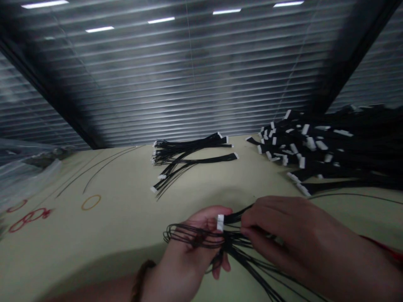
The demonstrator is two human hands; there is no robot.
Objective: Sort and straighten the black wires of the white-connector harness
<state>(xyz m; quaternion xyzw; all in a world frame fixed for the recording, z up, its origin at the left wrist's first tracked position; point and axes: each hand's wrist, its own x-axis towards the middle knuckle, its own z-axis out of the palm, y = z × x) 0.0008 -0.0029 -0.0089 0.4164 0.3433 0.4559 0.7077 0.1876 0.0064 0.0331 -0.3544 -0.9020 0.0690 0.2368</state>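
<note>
My left hand (189, 256), palm up near the front of the table, holds a bundle of thin black wires (234, 247). Looped wire ends stick out to the left across the palm. A white connector (220, 222) sits at the fingertips of that hand, with black wires running from it to the right. My right hand (283, 235) is closed on these wires just right of the connector, thumb and index finger pinched together. The other fingers of my right hand are partly hidden. Loose wires hang below both hands toward the bottom edge.
Several black cables with white connectors (201, 147) lie at the table's back middle. A large pile of similar cables (346, 147) fills the back right. Red rubber bands (30, 219), a yellow band (91, 202), loose wires and a clear plastic bag (28, 180) are left. Blinds stand behind.
</note>
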